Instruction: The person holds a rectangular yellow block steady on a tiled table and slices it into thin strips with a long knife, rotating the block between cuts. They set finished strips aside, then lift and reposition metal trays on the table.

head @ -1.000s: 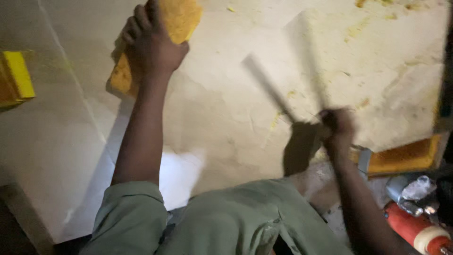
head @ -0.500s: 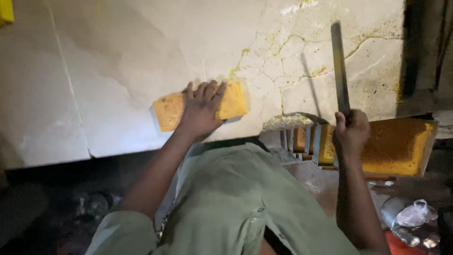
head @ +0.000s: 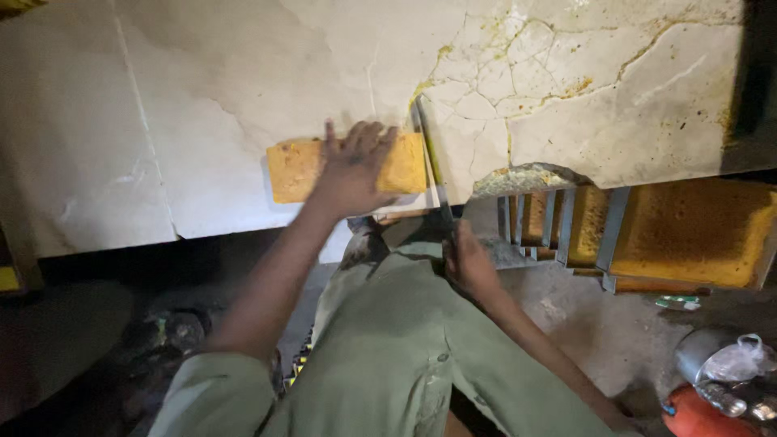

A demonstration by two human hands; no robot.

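My left hand [head: 356,166] lies flat, fingers spread, on a yellow sponge block [head: 303,168] that rests near the front edge of a cracked cream marble slab [head: 243,73]. My right hand [head: 469,263] grips the lower end of a long flat metal blade [head: 431,166]. The blade stands against the right end of the sponge and reaches up along a yellow-stained crack in the slab. A broken notch [head: 526,176] in the slab edge sits just right of the blade.
A yellow-stained metal frame with grey bars [head: 688,231] lies under the slab at right. A red cylinder [head: 696,414] and a plastic-wrapped metal object [head: 728,368] sit at lower right. Dark floor with debris [head: 162,332] is at lower left.
The sponge and my left hand slid from the upper slab down to its front edge. My right hand swung the blade from far right over to the sponge's right end.
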